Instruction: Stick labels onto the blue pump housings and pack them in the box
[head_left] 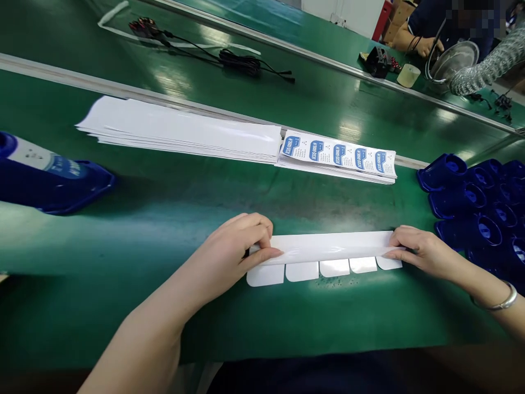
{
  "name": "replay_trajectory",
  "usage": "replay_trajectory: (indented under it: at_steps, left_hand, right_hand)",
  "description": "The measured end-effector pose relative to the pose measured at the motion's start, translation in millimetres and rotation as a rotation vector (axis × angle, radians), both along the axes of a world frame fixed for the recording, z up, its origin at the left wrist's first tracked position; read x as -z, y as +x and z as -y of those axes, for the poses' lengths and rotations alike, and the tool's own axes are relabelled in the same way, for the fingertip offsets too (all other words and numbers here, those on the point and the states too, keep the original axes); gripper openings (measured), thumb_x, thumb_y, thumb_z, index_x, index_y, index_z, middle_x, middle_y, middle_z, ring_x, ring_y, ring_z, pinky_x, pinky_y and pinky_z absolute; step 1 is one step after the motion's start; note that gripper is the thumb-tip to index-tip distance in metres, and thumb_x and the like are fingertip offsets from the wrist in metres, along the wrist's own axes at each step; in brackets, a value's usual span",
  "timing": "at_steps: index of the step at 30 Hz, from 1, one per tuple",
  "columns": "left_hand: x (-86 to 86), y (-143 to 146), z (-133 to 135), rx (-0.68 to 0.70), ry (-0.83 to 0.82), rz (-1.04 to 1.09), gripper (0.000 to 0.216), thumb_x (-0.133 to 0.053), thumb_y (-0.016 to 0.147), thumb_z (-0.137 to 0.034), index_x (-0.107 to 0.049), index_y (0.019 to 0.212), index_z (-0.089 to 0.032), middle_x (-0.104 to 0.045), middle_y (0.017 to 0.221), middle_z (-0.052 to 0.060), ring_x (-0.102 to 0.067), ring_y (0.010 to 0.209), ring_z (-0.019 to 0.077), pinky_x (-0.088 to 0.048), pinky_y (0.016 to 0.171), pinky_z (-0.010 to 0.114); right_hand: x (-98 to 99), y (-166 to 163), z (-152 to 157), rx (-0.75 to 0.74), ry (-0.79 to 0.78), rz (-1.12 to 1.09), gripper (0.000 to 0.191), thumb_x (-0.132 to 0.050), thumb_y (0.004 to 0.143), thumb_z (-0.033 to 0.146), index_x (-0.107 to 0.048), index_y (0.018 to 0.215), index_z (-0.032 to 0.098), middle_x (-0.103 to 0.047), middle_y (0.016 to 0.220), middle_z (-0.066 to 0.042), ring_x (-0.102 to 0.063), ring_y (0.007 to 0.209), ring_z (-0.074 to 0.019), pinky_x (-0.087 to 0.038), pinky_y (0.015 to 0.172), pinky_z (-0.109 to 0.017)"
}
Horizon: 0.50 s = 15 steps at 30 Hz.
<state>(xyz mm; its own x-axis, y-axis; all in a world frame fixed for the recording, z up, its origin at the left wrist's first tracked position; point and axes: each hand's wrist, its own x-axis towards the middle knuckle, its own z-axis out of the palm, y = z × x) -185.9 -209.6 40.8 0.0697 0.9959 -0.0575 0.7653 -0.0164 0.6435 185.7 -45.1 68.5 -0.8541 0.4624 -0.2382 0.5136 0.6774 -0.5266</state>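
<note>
Green surface (197, 205) below, and now gripping a white strip (328, 246) over it: pinching one end in the left hand (235, 246), the other in the right hand (420, 249), long axis crosswise between them, neither hand nearer, rounded white tabs (302, 271) along the near edge.

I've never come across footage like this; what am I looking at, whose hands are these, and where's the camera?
There is no machine here: the left hand and right hand are one person's bare hands, seen by a camera worn on that person's head, looking forward and down. They hold a white strip near its ends, with rounded white tabs showing along its near edge, over a green surface. Beyond it lie stacked white sheets and printed labels; blue parts sit at the right.
</note>
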Motion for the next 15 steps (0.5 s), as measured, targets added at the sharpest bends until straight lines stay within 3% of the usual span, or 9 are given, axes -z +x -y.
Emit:
replay_trajectory:
  at_steps: [4,10,15]
  left_hand:
    - [1.2,-3,-5,-0.020,-0.022,0.006,0.033,-0.051,0.091,-0.045,-0.052,0.067,-0.022,-0.063,0.089,0.005,-0.058,0.083,0.0216,-0.043,0.068,0.031]
    - [-3.8,2,-11,-0.127,-0.065,-0.004,0.036,-0.051,0.086,-0.047,-0.047,0.061,-0.023,-0.066,0.085,0.006,-0.059,0.073,0.0217,-0.041,0.060,0.030]
    - [-9.3,7,-14,-0.171,-0.092,-0.019,0.034,-0.053,0.085,-0.044,-0.047,0.059,-0.022,-0.068,0.084,0.005,-0.061,0.073,0.0214,-0.039,0.059,0.030]
  right_hand:
    - [-2.2,-6,-2,0.050,-0.003,0.036,0.029,-0.049,0.101,0.041,-0.057,0.083,0.021,-0.062,0.081,-0.004,-0.058,0.078,-0.0189,-0.041,0.070,-0.029]
    - [-11.0,-28,-7,0.148,-0.040,0.280,0.029,-0.054,0.095,0.040,-0.055,0.073,0.021,-0.059,0.070,-0.001,-0.053,0.062,-0.0158,-0.033,0.057,-0.027]
    - [-11.7,-33,-13,0.213,-0.095,0.392,0.027,-0.059,0.090,0.042,-0.059,0.072,0.022,-0.061,0.069,-0.002,-0.053,0.063,-0.0170,-0.030,0.055,-0.028]
